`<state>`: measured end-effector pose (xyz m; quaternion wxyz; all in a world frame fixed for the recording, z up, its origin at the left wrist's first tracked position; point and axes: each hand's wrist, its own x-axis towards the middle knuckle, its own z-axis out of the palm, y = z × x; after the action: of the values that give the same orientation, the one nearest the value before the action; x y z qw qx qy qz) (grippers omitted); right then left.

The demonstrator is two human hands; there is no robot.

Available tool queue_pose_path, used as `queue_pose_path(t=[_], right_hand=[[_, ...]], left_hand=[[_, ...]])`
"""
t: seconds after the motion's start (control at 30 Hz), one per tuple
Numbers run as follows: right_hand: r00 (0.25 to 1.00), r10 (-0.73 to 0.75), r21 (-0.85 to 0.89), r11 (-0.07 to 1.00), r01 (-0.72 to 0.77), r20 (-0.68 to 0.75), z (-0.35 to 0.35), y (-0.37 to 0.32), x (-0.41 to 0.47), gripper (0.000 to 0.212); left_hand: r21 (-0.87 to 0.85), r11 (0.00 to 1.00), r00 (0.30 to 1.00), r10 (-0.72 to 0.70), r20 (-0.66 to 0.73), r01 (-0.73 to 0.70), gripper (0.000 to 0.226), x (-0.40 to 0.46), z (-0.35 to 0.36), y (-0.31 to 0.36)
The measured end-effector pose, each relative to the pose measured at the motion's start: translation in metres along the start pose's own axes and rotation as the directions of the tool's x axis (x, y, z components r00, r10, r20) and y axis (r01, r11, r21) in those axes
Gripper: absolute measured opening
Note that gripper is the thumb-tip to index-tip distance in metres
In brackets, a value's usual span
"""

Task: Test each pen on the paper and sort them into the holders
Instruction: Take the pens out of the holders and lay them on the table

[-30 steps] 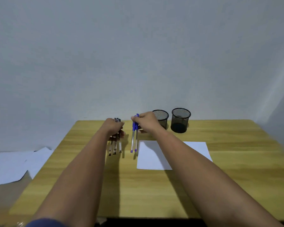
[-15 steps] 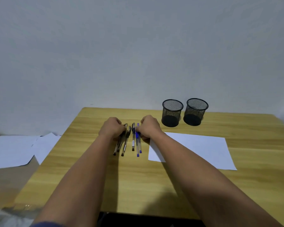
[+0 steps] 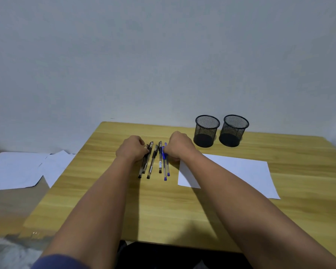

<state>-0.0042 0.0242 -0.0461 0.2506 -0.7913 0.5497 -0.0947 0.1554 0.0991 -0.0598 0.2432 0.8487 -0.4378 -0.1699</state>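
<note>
Head view: pens (image 3: 153, 161) are laid side by side on the tabletop (image 3: 163, 206), left of the paper (image 3: 239, 171). Left hand (image 3: 131, 149) and right hand (image 3: 179, 147) rest curled on them; finger grip cannot be told. Two mesh holders (image 3: 207, 131) stand behind the paper.

Pens (image 3: 156, 162) lie mid-table (image 3: 124, 200); paper (image 3: 235, 171) right of them; two holders (image 3: 207, 131) near the far edge.

Fingertips of left hand (image 3: 132, 147) and right hand (image 3: 177, 145) curled under, unseen. Upper pens (image 3: 155, 159) partly covered. Paper (image 3: 239, 172) corner behind right forearm. Pen label unreadable.
</note>
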Motion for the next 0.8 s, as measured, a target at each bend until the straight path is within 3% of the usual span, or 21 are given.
queue_pose_path(t=[0.2, 0.47, 0.63, 0.8], right_hand=[[0.999, 0.021, -0.017, 1.000, -0.021, 0.039, 0.005, -0.004, -0.004, 0.025], [0.992, 0.078, 0.137, 0.986, -0.091, 0.100, 0.010, -0.010, -0.008, 0.028], [0.981, 0.142, 0.272, 0.946, -0.174, 0.131, 0.006, -0.009, -0.009, 0.011], [0.988, 0.130, 0.239, 0.960, -0.147, 0.084, 0.007, -0.007, -0.011, 0.007]], left_hand=[[0.030, 0.999, 1.000, 0.016, -0.012, -0.015, 0.024, 0.002, 0.002, -0.002], [0.062, 0.998, 0.999, 0.034, -0.016, -0.033, 0.017, 0.002, 0.001, -0.004], [0.062, 0.997, 0.999, 0.040, -0.009, -0.040, 0.017, 0.001, -0.001, -0.004], [0.067, 0.997, 0.999, 0.041, -0.016, -0.040, 0.020, -0.006, -0.002, 0.001]])
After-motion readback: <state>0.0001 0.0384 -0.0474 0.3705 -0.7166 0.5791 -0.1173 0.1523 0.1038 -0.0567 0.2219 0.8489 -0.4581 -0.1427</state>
